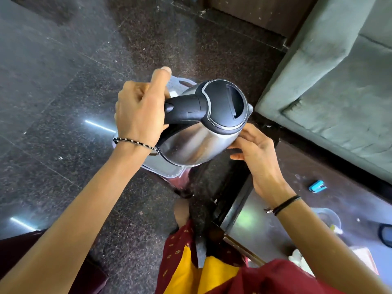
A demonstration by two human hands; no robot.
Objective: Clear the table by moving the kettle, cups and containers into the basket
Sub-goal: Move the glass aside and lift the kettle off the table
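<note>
The dark speckled stone floor [63,81] fills most of the view, and a grey-green sofa [339,81] stands at the upper right. At the lower right there is the dark table [318,166] with a glossy top, and the person stands just beside its edge, in a dark red and yellow garment [191,272]. In the middle of the view the steel kettle [197,145] is held in the air, tilted, with its black lid toward the camera and its spout toward the sofa. Directly under the kettle a pale grey plastic basket [169,172] stands on the floor; only parts of its rim show around the kettle body, so it is not possible to tell what is inside. The left hand [140,115] is closed around the black handle of the kettle, with the thumb raised straight up, and a thin beaded bracelet is on this wrist. The right hand [254,149] has its fingers loosely spread and the fingertips touch the steel side of the kettle near the lid; a black thread band is on this wrist. On the table a clear plastic container [328,217] lies near the right forearm, and farther off a small blue stapler [317,186] lies alone.
</note>
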